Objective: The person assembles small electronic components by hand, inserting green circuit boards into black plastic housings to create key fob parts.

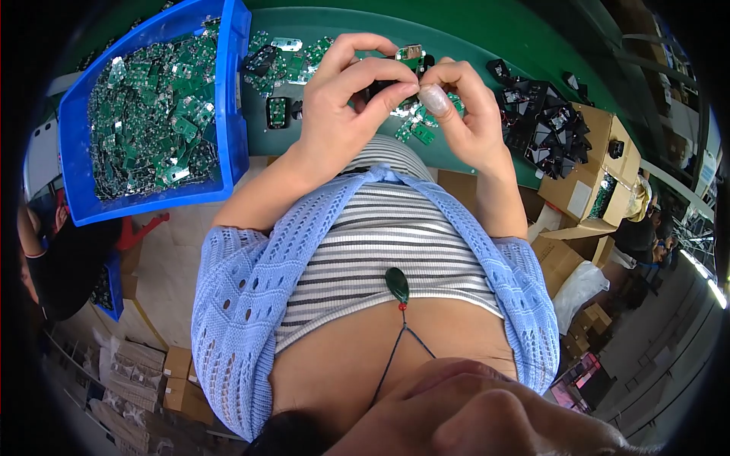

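Over the green bench, both my hands meet around a small green circuit board (409, 53) with a metal part on its edge. Something black shows beside the board, mostly hidden behind my fingers. My left hand (342, 95) is closed, with thumb and forefinger pinched at the near side. From the other side, my right hand (470, 114) also pinches, its thumb wrapped in something pale and shiny. Below the hands lie loose green boards (422, 131). Left of them rests a black case (278, 112) with a green board in it.
A blue bin (234, 91) full of green circuit boards (152, 121) stands at the left. Black plastic casings (551, 125) are heaped at the right, near open cardboard boxes (597, 163). More boards (293, 64) lie at the back. Another person (72, 262) is at the far left.
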A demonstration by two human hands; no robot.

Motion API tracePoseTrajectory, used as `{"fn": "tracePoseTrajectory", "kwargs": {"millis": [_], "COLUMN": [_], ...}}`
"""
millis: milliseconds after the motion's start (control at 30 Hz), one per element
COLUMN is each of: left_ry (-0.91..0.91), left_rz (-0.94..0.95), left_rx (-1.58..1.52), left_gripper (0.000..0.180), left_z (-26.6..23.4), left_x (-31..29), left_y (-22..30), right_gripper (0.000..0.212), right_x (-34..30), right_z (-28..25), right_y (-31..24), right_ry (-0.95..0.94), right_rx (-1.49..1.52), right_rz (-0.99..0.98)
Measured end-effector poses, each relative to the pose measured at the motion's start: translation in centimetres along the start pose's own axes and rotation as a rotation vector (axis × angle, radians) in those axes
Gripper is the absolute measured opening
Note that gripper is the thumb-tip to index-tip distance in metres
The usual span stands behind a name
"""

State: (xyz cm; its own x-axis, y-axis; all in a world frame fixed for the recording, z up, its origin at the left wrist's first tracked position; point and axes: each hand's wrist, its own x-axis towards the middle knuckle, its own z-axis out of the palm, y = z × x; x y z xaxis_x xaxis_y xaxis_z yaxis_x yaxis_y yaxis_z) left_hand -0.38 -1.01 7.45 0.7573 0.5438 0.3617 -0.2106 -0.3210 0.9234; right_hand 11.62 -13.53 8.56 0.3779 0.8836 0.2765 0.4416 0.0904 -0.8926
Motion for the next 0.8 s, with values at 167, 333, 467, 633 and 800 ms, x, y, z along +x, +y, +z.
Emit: {"fn": "tracePoseTrajectory", "kwargs": {"millis": [167,333,467,633,800], "left_ry": [0.049,0.0,-0.055,-0.027,-0.05], "left_rz": [-0.118,-0.144,-0.152,-0.332,-0.17], "left_rx": [-0.14,-0.228,-0.247,-0.293,-0.113], "left_gripper": [0.01,0.009,0.012,0.032,0.032], "left_z": [0.2,0.2,-0.1,-0.6,-0.7], "left_x": [0.0,0.0,0.1,0.5,0.4], "left_y": [-0.6,-0.5,-0.6,0.7,0.4], "right_gripper": [0.023,0.012,0.012,0.013,0.016], "right_x": [0.4,0.2,0.1,0.3,0.8], "right_z": [1.2,2.0,2.0,1.4,1.2], "right_y": [-1.1,-0.5,-0.3,0.0,-0.1], "right_ry": [0.238,0.337,0.38,0.363,0.27], "right_rx": [-0.122,-0.153,-0.157,-0.166,-0.384], "right_rz": [-0.079,-0.188,-0.201,-0.264,-0.374]}}
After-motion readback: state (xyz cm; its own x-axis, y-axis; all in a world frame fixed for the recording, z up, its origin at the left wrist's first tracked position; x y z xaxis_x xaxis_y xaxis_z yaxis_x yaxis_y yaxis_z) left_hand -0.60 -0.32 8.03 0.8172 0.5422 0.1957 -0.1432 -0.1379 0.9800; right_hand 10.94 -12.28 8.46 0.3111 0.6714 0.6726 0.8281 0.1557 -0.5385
